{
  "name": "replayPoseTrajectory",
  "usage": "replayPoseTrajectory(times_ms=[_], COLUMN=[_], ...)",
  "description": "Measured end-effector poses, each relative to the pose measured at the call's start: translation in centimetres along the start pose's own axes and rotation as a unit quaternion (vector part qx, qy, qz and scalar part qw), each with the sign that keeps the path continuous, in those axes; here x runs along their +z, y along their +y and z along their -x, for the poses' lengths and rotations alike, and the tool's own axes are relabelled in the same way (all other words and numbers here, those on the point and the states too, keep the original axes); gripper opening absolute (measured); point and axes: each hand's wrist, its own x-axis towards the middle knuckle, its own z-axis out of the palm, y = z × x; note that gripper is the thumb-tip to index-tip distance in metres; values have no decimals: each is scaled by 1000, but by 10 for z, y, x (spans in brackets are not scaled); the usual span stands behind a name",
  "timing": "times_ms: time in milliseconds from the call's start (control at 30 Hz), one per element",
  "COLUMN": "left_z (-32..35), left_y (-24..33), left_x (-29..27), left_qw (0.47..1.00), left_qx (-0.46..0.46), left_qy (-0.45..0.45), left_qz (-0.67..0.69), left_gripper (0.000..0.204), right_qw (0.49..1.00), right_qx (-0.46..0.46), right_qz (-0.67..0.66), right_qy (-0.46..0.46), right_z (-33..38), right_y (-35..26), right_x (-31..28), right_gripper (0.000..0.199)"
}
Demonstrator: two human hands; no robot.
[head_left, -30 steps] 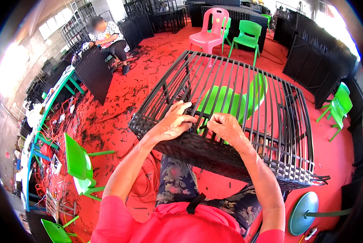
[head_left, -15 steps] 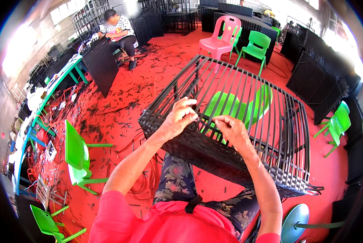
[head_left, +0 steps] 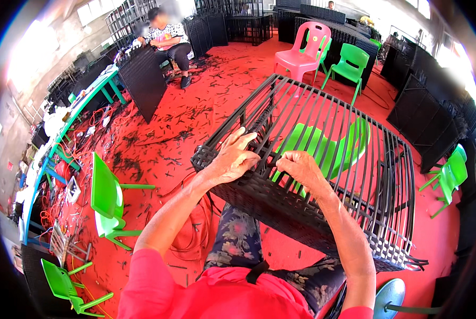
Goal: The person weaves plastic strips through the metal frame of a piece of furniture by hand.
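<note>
A black frame (head_left: 280, 212) stands over my lap, its near side woven and its top strung with long parallel black strips (head_left: 349, 154). At the left part of its top, my left hand (head_left: 235, 159) rests with fingers stretched apart and thumb low beside the strips. Just to its right, my right hand (head_left: 300, 168) is closed, thumb and fingers pressed together over the near edge. What sits in that pinch is hidden. Through the strips shows a green chair (head_left: 309, 141) beneath the frame. Loose strip ends (head_left: 416, 262) stick out at the near right corner.
Green chairs (head_left: 104, 186) stand at left and right, with a pink chair (head_left: 296, 56) at the back. A person (head_left: 169, 40) sits far left by a black woven panel (head_left: 141, 80). Black scraps litter the red floor (head_left: 195, 114). A blue round disc (head_left: 391, 297) is near right.
The view has shifted, so the scene sits further right. My right hand has curled more tightly; my left hand has lowered slightly, staying at the same part of the frame.
</note>
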Motion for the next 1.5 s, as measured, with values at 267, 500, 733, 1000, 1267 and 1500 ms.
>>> replayPoseTrajectory(times_ms=[267,500,733,1000,1267,1500], left_z=[-17,-11,5,9,-5,-4], left_y=[-6,-19,-18,-28,-34,-33], left_x=[-6,-25,-61,-41,-26,-34], left_qw=[992,978,924,997,989,988], left_qx=[12,-67,-150,-58,11,-104], left_qy=[-123,-34,22,-5,-92,24], left_qz=[25,192,352,-50,-111,116], left_gripper=[17,14,17,16,20,13], right_qw=[987,991,994,986,993,987], right_qx=[-105,-85,-97,-12,-119,-157], right_qz=[123,99,44,-137,14,4], right_qy=[-4,12,-28,-96,1,33], right_z=[-8,-3,-22,-42,-43,-44], right_y=[-4,-20,-39,-16,-14,-6], right_x=[5,9,16,28,37,40], right_gripper=[26,25,29,24,21,22])
